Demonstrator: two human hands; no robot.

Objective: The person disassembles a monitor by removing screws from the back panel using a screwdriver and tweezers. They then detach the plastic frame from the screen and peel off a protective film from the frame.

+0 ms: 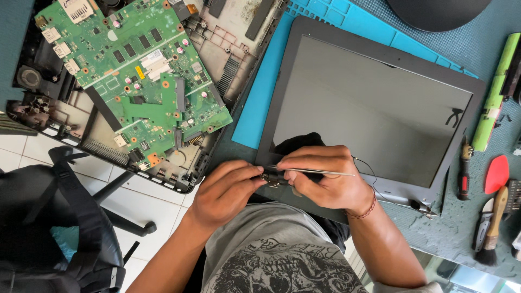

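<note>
Teal work mat [461, 239] above white floor tiles [163, 209]. Both hands together at a laptop screen's [374, 108] hinge: right hand [325, 176] grips tweezers [320, 171] (lying left-right), left hand [228, 190] pinches the hinge [269, 178].

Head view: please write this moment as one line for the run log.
left hand: pinching corner hinge of dark-framed laptop screen panel | right hand: holding thin metal tweezers at hinge | green motherboard: in open case, left

Off to my left lies an opened laptop base [217, 65] with its green board [135, 70] on top. A blue mat [260, 103] sits beside it. On my right lie a screwdriver [464, 168], a red pick [496, 173] and a brush [491, 228].
</note>
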